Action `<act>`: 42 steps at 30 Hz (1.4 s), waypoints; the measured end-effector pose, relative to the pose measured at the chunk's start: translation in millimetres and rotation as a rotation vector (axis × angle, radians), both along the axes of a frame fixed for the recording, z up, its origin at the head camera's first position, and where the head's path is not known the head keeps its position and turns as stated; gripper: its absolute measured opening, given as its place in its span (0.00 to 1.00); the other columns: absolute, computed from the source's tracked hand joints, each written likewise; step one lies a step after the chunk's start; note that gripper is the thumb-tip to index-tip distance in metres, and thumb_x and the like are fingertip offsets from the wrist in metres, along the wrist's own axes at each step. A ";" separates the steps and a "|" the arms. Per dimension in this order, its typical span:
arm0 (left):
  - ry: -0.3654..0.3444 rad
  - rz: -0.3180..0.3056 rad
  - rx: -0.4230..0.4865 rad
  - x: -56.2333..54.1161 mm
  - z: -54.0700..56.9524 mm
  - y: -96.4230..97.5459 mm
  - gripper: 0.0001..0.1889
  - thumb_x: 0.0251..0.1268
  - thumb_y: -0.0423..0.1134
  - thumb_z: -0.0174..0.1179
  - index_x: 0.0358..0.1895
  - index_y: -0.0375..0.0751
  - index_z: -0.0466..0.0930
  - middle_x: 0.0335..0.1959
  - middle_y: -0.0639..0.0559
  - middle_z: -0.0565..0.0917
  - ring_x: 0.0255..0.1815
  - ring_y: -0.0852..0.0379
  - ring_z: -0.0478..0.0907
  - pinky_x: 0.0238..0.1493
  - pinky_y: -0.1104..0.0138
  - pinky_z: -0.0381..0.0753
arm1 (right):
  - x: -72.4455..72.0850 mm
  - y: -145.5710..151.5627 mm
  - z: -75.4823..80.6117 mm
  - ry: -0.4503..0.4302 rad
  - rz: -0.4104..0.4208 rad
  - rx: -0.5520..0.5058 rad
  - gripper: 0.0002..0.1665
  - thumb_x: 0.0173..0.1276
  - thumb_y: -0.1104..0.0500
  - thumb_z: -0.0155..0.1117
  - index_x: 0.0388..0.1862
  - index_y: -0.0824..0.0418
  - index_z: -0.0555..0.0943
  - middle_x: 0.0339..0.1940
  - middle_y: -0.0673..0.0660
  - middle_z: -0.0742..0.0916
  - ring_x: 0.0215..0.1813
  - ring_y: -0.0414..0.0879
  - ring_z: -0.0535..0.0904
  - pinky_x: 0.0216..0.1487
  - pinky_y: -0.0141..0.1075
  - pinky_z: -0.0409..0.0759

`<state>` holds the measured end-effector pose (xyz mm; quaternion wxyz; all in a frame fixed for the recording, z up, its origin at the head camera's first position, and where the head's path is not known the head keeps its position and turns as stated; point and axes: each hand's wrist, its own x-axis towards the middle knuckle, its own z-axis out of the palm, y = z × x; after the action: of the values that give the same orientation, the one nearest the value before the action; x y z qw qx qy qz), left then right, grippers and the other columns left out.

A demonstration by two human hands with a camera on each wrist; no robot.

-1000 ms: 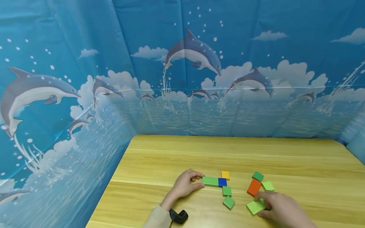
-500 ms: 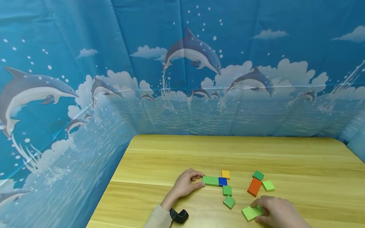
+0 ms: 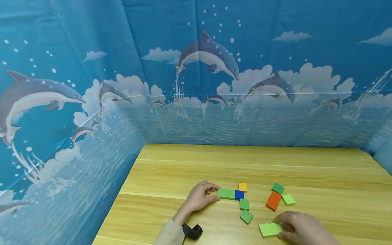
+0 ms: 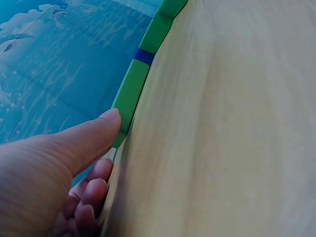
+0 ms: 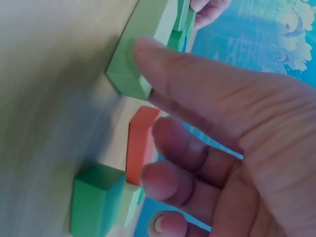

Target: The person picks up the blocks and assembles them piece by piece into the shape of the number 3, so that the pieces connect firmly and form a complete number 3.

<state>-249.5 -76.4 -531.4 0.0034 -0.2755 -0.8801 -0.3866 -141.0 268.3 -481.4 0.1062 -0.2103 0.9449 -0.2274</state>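
Note:
My right hand [image 3: 301, 227] pinches a light-green rectangular block [image 3: 269, 229] near the table's front, thumb on the near long side and a finger on the far one. In the right wrist view the thumb lies on this block [image 5: 129, 69] while the other fingers curl loosely. My left hand [image 3: 199, 197] holds the left end of a long green block [image 3: 226, 194] between thumb and index finger. A small blue block [image 3: 239, 195] adjoins that block's right end, with a yellow block [image 3: 242, 187] behind it. Two small green blocks, one square-on [image 3: 244, 204] and one turned [image 3: 246, 216], trail toward the front.
Right of this row lies an orange-red block [image 3: 273, 200], with a dark-green block [image 3: 277, 188] behind and a light-green square block [image 3: 288, 199] beside it. Another green block [image 5: 96, 200] shows in the right wrist view. A dolphin-print curtain [image 3: 214, 119] borders the wooden table [image 3: 183, 163].
My right hand has brought the light-green rectangular block left and toward the front, away from the orange-red block, and turned it slightly. The left hand and its row have stayed put.

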 end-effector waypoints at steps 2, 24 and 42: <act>0.002 -0.003 -0.001 0.0 0.2 0.0 0.17 0.59 0.52 0.65 0.50 0.54 0.83 0.35 0.64 0.74 0.31 0.67 0.67 0.34 0.72 0.68 | 1.4 -0.7 -0.9 -0.016 0.016 -0.022 0.19 0.54 0.42 0.71 0.40 0.51 0.83 0.19 0.38 0.70 0.22 0.32 0.64 0.22 0.31 0.62; -0.006 -0.001 -0.001 -0.1 -0.7 -0.5 0.17 0.59 0.54 0.64 0.50 0.55 0.83 0.34 0.64 0.74 0.30 0.66 0.66 0.33 0.71 0.68 | 6.5 -60.4 -8.8 0.041 0.214 -0.169 0.19 0.58 0.41 0.67 0.39 0.53 0.86 0.21 0.34 0.69 0.22 0.29 0.64 0.21 0.29 0.63; -0.014 0.001 0.002 0.1 -0.2 0.1 0.17 0.59 0.53 0.65 0.50 0.54 0.83 0.34 0.64 0.74 0.30 0.66 0.66 0.33 0.71 0.68 | -9.1 -95.7 -7.2 0.129 0.214 -0.148 0.19 0.53 0.42 0.72 0.38 0.52 0.87 0.30 0.33 0.77 0.25 0.30 0.65 0.25 0.29 0.65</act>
<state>-249.4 -76.3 -531.6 -0.0021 -0.2724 -0.8799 -0.3894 -150.0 172.7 -488.6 0.0529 -0.3315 0.9025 -0.2700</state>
